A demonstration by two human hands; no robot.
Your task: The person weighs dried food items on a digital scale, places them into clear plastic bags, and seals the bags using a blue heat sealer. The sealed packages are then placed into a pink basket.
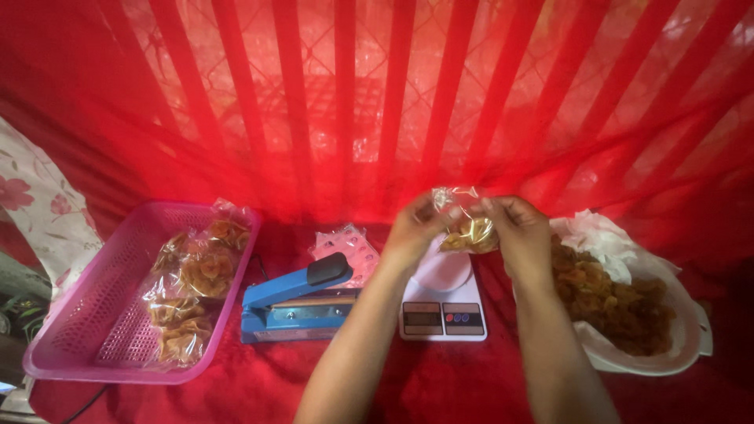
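Note:
Both my hands hold a small clear plastic bag of yellow-brown chips [468,229] above a white kitchen scale [442,306]. My left hand [413,232] pinches the bag's top left edge. On the bag's right side, my right hand [521,235] grips the top edge. The bag hangs just over the scale's round platform, and I cannot tell whether it touches it.
A blue heat sealer [294,302] lies left of the scale, with a stack of empty clear bags [345,243] behind it. A pink plastic basket [86,314] at the left holds several filled chip bags [192,290]. A white bowl lined with plastic [675,345] at the right holds loose chips [620,302].

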